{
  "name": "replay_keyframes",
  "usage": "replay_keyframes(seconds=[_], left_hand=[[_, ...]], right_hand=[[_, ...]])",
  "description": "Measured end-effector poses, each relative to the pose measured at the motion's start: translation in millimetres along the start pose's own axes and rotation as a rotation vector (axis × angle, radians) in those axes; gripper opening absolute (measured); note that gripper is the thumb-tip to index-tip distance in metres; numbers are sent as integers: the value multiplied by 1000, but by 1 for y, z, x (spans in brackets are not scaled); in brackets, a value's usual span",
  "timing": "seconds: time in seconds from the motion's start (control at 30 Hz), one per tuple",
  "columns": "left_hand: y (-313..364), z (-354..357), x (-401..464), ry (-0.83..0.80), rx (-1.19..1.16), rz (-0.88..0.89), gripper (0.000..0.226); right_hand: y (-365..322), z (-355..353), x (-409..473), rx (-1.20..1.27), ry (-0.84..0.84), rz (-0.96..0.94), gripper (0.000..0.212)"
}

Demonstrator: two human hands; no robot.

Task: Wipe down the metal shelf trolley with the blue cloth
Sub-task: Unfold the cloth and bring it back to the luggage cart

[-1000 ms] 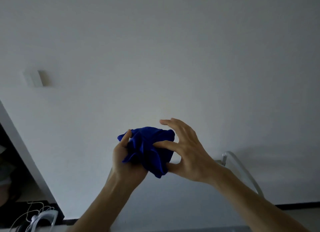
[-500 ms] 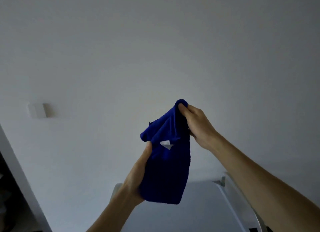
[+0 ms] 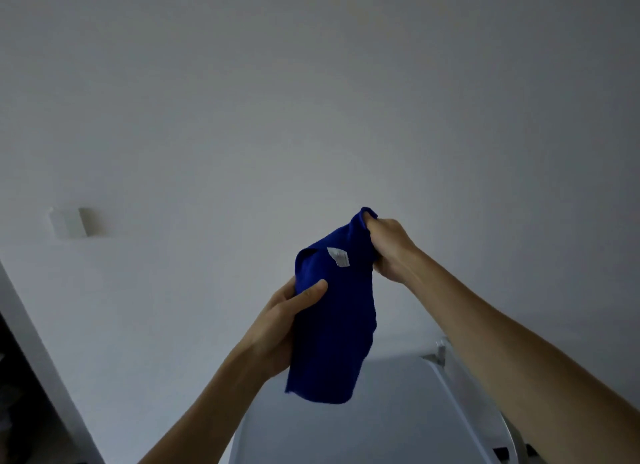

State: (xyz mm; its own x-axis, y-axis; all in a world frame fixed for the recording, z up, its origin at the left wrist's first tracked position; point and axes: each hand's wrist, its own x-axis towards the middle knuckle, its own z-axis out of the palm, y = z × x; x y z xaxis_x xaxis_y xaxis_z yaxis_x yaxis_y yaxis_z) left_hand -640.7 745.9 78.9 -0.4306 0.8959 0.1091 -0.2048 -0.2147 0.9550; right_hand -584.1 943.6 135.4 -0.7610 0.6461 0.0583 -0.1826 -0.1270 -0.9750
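Note:
The blue cloth point(image 3: 332, 328) hangs in the air in front of a white wall, with a small white label near its top. My right hand point(image 3: 389, 249) pinches its upper corner. My left hand point(image 3: 284, 321) grips the cloth's left edge lower down, thumb across the fabric. Below the hands lies the top shelf of the metal trolley point(image 3: 398, 415), pale grey and flat, with its tubular handle point(image 3: 485, 404) along the right side. The cloth hangs above the shelf and does not touch it.
A white wall fills most of the view, with a small white wall box point(image 3: 67, 222) at the left. A pale door frame point(image 3: 38, 353) slants down the lower left, dark space behind it.
The cloth was bunched between both hands a second ago. My right hand has pulled a corner up, and the cloth now hangs opened out. The view has tilted down, showing more of the trolley top.

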Motion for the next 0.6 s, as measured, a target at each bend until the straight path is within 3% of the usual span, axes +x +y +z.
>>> replay_keyframes(seconds=[0.07,0.13,0.27,0.33,0.4,0.5,0.53,0.6], left_hand=[[-1,6,5,4,-66,13,47],[-1,13,12,18,-166,19,47],[5,26,31,125,-459,-12,47],[12,29,39,172,-556,-12,43],[19,31,46,197,-585,0,38],[22,35,55,228,-574,14,36],[22,37,57,237,-567,17,36],[22,40,60,233,-567,17,37]], right_hand=[[12,-9,0,51,-59,67,14],[26,-19,-2,40,-146,118,25],[42,-43,-13,-241,-366,140,30],[50,-50,-18,-448,-313,66,21],[55,-58,-20,-604,-191,-135,45],[51,-61,-30,-615,-221,-547,87],[48,-62,-31,-606,-242,-677,88],[37,-62,-30,-642,-234,-892,66]])
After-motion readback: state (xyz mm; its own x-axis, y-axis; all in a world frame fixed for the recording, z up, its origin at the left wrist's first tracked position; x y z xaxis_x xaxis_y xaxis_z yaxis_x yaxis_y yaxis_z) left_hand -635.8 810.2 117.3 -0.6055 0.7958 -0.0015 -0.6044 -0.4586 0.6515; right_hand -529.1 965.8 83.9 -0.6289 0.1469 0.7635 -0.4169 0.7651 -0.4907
